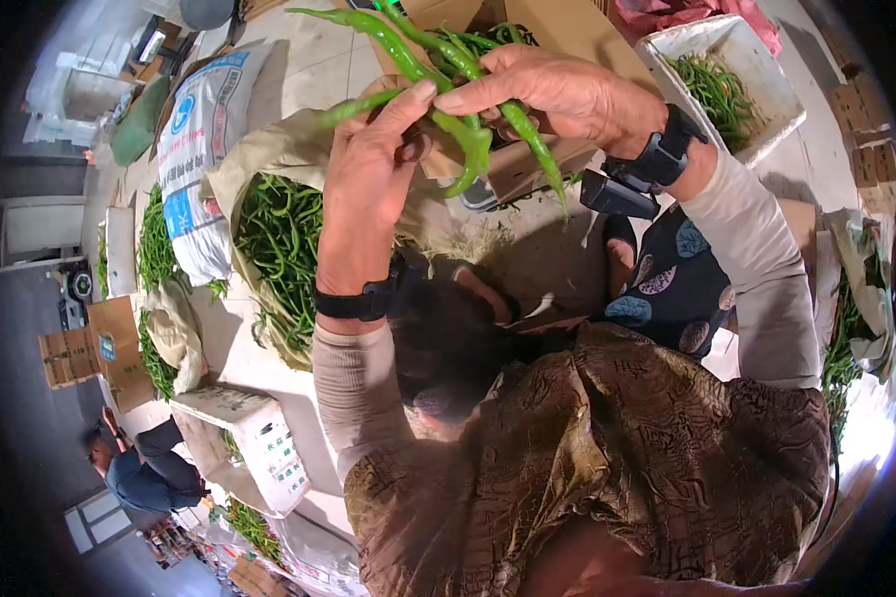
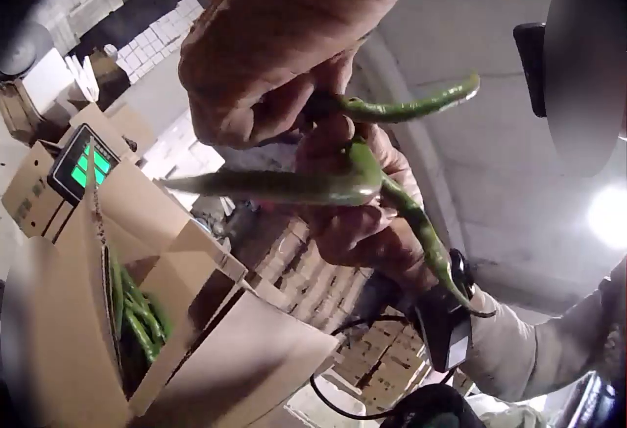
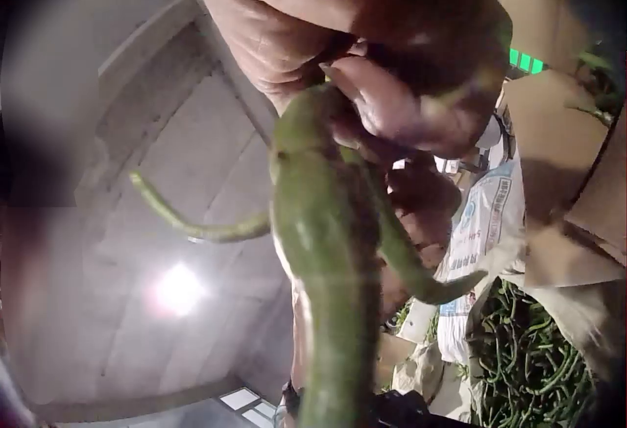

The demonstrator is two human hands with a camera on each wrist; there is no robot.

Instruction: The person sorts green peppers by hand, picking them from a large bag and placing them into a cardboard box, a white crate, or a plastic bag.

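Note:
Both hands are raised close together over an open cardboard box (image 1: 558,164), thumbs nearly meeting in the head view. The left hand (image 1: 368,169) holds a green chili pepper (image 1: 353,107) between thumb and fingers; part of it is hidden behind the hand. In the right hand (image 1: 572,95) are several long green chili peppers (image 1: 533,144), their ends sticking out on both sides of the fingers. From the left wrist, a pepper (image 2: 284,188) extends leftward past the fingers. A large pepper (image 3: 328,261) fills the middle of the right wrist view, close to the lens.
More peppers lie inside the box, with a green-lit display (image 2: 88,168) beside it. A sack of peppers (image 1: 279,249) stands at the left, near a white printed bag (image 1: 204,159). At the right is a white foam crate (image 1: 782,114). Another person (image 1: 154,473) appears far left.

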